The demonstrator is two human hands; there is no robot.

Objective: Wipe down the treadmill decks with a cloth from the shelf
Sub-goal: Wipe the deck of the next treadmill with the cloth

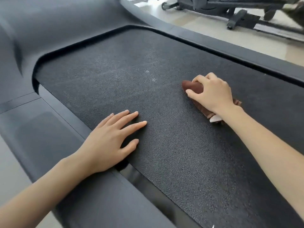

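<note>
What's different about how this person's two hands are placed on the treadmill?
The left hand lies flat with its fingers straight and spread; the right hand is curled. The left hand holds nothing, while the right hand grips a brown cloth. The left hand sits by the left edge of the treadmill belt, the right hand farther across it. Both are bare and down at the belt.

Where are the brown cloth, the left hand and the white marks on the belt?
brown cloth (192, 86): head view, its bare rolled end.
left hand (107, 142): head view, back of the hand.
white marks (147, 71): head view, upper pale speck.
</note>
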